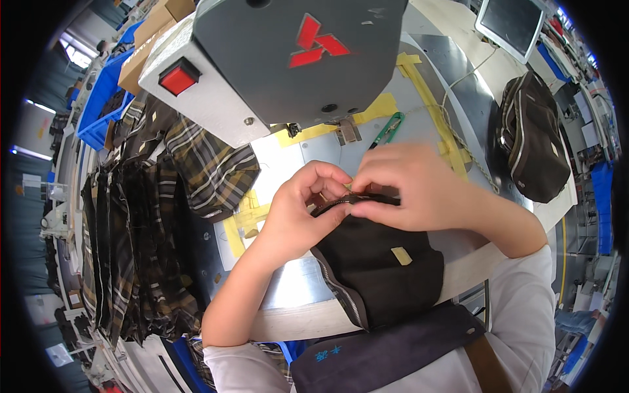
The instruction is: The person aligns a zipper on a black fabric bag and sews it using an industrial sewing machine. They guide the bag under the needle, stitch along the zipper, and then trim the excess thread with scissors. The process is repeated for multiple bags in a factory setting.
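A dark brown fabric bag piece [386,268] with a metal zipper [341,288] hangs from my hands over the near edge of the table. A small yellow tag [401,256] shows on its cloth. My left hand [304,206] pinches the upper zipper edge between thumb and fingers. Close beside it, my right hand [409,187] is closed on the same edge, slightly blurred. The fingertips of both hands nearly meet, and what lies between them is partly hidden. Just beyond my right hand lie green-handled thread snips [388,129].
A grey sewing machine head [308,59] with a red button [178,76] overhangs the work plate. Yellow tape [452,154] marks the plate. Plaid fabric pieces [137,242] are heaped at left, near a blue bin [98,131]. A dark zippered bag [534,137] and screen [510,26] stand right.
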A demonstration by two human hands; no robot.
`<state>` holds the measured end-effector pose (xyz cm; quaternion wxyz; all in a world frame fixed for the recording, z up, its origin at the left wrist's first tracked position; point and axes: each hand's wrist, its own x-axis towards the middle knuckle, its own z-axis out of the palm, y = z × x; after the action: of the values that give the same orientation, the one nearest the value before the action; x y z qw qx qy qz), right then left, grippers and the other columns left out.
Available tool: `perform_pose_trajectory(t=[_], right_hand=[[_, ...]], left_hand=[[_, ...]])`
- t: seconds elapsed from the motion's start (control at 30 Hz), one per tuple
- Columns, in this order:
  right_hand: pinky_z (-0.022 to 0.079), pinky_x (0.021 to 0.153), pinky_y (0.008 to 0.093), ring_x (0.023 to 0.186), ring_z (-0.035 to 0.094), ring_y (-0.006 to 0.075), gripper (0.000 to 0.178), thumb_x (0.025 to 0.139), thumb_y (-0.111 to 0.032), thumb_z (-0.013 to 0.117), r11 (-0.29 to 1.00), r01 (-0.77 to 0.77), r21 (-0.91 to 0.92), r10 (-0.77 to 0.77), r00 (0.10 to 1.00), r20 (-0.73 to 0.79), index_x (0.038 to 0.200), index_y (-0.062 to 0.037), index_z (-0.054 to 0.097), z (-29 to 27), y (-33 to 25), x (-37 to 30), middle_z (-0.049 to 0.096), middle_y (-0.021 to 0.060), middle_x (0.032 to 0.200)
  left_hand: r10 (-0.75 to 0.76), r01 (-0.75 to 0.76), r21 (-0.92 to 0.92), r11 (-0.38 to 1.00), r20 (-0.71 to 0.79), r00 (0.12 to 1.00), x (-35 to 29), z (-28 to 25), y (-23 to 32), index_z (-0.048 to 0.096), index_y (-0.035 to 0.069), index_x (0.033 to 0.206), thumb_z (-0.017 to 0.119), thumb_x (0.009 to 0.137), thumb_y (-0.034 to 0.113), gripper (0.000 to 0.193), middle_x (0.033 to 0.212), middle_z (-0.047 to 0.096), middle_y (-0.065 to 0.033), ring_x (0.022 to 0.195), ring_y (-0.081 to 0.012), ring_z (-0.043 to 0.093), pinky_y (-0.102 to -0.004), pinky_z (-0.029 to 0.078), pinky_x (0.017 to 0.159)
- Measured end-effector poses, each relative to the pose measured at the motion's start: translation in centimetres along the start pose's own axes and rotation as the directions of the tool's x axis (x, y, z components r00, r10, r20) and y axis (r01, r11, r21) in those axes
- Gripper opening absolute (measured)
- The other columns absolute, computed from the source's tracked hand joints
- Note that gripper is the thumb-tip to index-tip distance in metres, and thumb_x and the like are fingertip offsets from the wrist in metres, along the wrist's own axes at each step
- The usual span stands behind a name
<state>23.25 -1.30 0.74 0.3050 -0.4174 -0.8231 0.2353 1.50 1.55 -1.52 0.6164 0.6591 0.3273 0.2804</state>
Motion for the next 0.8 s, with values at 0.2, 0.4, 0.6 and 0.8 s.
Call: perform_pose_trajectory(t=[0.2,0.4,0.6,0.8], right_hand=[[0.043,0.063,0.0255,0.068,0.055,0.0103,0.015,0.088,-0.017,0.068,0.889,-0.288,0.356,0.257,0.957,0.135,0.086,-0.0027,0.065,-0.3,-0.2,0.6,0.062,0.0016,0.075],[0.040,0.062,0.0212,0.070,0.049,0.0023,0.021,0.092,-0.023,0.066,0.602,-0.479,0.639,0.356,0.877,0.322,0.087,-0.0025,0.065,0.4,1.0,0.5,0.059,-0.0053,0.075],[0.040,0.063,0.0205,0.072,0.049,0.0016,0.025,0.094,-0.027,0.064,0.556,-0.521,0.648,0.376,0.852,0.363,0.090,-0.0025,0.066,1.2,1.6,0.1,0.059,-0.0062,0.077],[0.040,0.064,0.0205,0.073,0.049,0.0016,0.026,0.096,-0.027,0.062,0.572,-0.511,0.642,0.378,0.858,0.347,0.092,-0.0019,0.066,1.7,1.6,-0.2,0.059,-0.0060,0.078]], left_hand=[[-0.021,0.056,0.399,0.915,-0.091,0.996,-0.9,0.3,2.4,0.063,0.002,0.092,0.072,0.082,0.005,0.014,0.082,0.065,-0.0049,0.076,-0.0102,0.060,-0.0262,0.047,0.067],[0.179,-0.153,0.498,0.854,-0.004,0.984,-0.5,-0.1,2.7,0.064,-0.001,0.090,0.072,0.082,0.007,0.014,0.078,0.063,-0.0072,0.070,-0.0135,0.057,-0.0287,0.046,0.065],[-0.023,0.008,0.487,0.874,0.024,0.999,-0.3,-0.9,3.0,0.064,-0.002,0.093,0.070,0.082,0.007,0.016,0.079,0.062,-0.0072,0.069,-0.0139,0.054,-0.0282,0.045,0.065],[-0.043,0.013,0.437,0.899,0.059,0.997,-0.4,-1.4,2.4,0.064,-0.003,0.096,0.069,0.080,0.008,0.020,0.081,0.064,-0.0081,0.072,-0.0124,0.054,-0.0274,0.045,0.068]])
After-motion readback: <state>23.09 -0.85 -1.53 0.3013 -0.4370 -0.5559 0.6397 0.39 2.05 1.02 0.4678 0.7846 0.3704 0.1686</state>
